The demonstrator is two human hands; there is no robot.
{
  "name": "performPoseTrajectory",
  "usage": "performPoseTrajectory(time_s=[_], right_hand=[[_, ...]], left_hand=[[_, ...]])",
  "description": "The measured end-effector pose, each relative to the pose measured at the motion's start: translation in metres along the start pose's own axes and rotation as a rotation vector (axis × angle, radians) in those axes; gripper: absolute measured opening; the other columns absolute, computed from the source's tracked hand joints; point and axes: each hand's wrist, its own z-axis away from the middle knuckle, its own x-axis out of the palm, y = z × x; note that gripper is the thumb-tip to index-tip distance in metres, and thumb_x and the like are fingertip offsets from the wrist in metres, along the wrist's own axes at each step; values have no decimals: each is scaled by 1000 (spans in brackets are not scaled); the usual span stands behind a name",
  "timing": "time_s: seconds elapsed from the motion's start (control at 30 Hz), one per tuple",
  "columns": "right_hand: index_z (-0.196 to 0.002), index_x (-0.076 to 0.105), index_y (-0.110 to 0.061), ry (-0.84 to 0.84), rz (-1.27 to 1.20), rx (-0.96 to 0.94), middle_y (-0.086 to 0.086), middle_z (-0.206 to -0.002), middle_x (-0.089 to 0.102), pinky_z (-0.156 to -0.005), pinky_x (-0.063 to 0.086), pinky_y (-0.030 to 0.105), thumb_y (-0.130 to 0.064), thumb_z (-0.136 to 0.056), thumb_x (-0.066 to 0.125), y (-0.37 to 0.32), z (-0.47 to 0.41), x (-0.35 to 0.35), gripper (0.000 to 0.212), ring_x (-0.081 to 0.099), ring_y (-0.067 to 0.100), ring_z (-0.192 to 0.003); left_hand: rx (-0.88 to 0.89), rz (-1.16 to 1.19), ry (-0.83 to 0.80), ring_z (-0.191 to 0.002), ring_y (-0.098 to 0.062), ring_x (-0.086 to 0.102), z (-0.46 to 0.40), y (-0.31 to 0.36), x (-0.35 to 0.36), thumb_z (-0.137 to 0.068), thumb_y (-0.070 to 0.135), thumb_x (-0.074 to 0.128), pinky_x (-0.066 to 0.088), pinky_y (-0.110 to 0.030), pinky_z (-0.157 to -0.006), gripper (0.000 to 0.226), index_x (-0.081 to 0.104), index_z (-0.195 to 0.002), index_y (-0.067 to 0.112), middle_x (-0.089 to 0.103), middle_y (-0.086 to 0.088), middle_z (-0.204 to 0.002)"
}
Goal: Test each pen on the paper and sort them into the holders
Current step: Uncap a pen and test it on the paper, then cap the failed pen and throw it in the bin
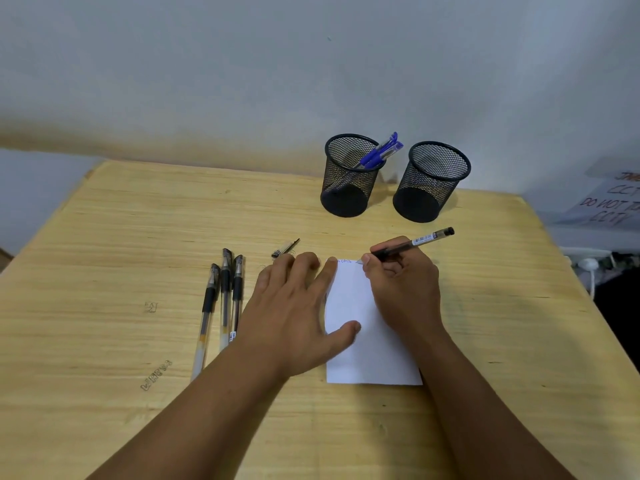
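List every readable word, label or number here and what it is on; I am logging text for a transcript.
"DO NOT", with "CCTV" below it: paper sign, cut off by the frame edge.
Blue scribble: paper, top edge, unreadable.
Barcode label: held pen, too small.
Marks on the table: too blurred.

Two black mesh holders stand on the desk (104, 237): the left holder (349, 174) has blue pens (379, 152) in it, seemingly three though they overlap, and the right holder (431, 181) shows none. Three black capped pens (225, 299) lie side by side, and a fourth black pen (415, 243) is over the one sheet of paper (367, 341). One loose pen cap (285, 248) lies apart.
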Motion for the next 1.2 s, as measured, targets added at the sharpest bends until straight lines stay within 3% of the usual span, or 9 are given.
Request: performPoseTrajectory(time_s=[0.1, 0.3, 0.4, 0.53, 0.63, 0.77, 0.97, 1.07, 1.2], right_hand=[[-86, 65, -20, 12, -206, 103, -2, -80, 74, -76, 58, 32, -13, -87, 70, 1, 0, -4, 9, 72, 15, -77], [-97, 64, -5, -81, -811, 450, 15, -96, 70, -84, 57, 30, 3, -91, 62, -9, -10, -22, 11, 70, 25, -94], [-99, 64, -2, -79, -969, 490, 16, -98, 66, -82, 57, 25, 7, -91, 60, -13, -16, -28, 13, 67, 22, -92], [-102, 66, 1, -35, -919, 430, 12, -90, 70, -86, 56, 25, 9, -88, 62, -18, -16, -32, 16, 67, 20, -88], [-91, 71, -6, -38, -903, 399, 8, -84, 72, -88, 54, 28, 10, -86, 64, -26, -8, -33, 18, 69, 19, -89], [-93, 72, -9, -46, -839, 387, 10, -85, 73, -89, 55, 31, 4, -84, 67, -28, 6, -34, 16, 68, 18, -85], [-92, 74, -13, -51, -757, 377, 7, -85, 75, -94, 56, 39, -1, -84, 69, -29, 28, -48, 15, 70, 19, -85], [-95, 73, -13, -73, -711, 317, 8, -87, 75, -90, 58, 37, 0, -84, 70, -31, 35, -59, 18, 71, 19, -85], [-101, 68, -7, -69, -720, 223, 11, -90, 76, -83, 59, 30, 5, -83, 71, -33, 45, -79, 22, 73, 18, -85]], left_hand=[[-2, -1, 11, -129, -21, 22, 0, 0, -1, -75, 77, 36, 24, -41, -107, 90, 27, -149, 26, 34, 5, -136], [-6, 36, -32, -127, -20, 24, -1, -2, -5, -74, 77, 41, 27, -39, -106, 86, 32, -145, 29, 35, 10, -133], [-26, 174, 30, -121, -15, 33, -2, -4, -14, -79, 67, 50, 34, -33, -100, 69, 43, -138, 31, 44, 11, -125], [-132, 350, 166, -113, -11, 47, -11, -20, -24, -88, 40, 59, 42, -29, -93, 44, 56, -130, 27, 53, 11, -113], [-237, 262, 171, -112, -20, 48, -19, -34, -30, -90, 39, 55, 47, -41, -90, 39, 58, -126, 25, 55, 4, -114], [-303, 93, 91, -106, -26, 43, -25, -41, -33, -92, 35, 50, 45, -37, -87, 29, 66, -107, 17, 53, -3, -112], [-291, 42, 104, -101, -26, 50, -23, -37, -35, -95, 25, 51, 46, -37, -78, 20, 68, -105, 24, 65, -1, -106], [-273, 205, 157, -95, -20, 56, -19, -25, -40, -93, 24, 55, 49, -38, -77, 15, 66, -102, 29, 70, 8, -100], [-116, 385, 201, -87, -10, 56, -11, 8, -50, -92, 22, 64, 38, -27, -71, 12, 70, -100, 26, 69, 14, -93]])
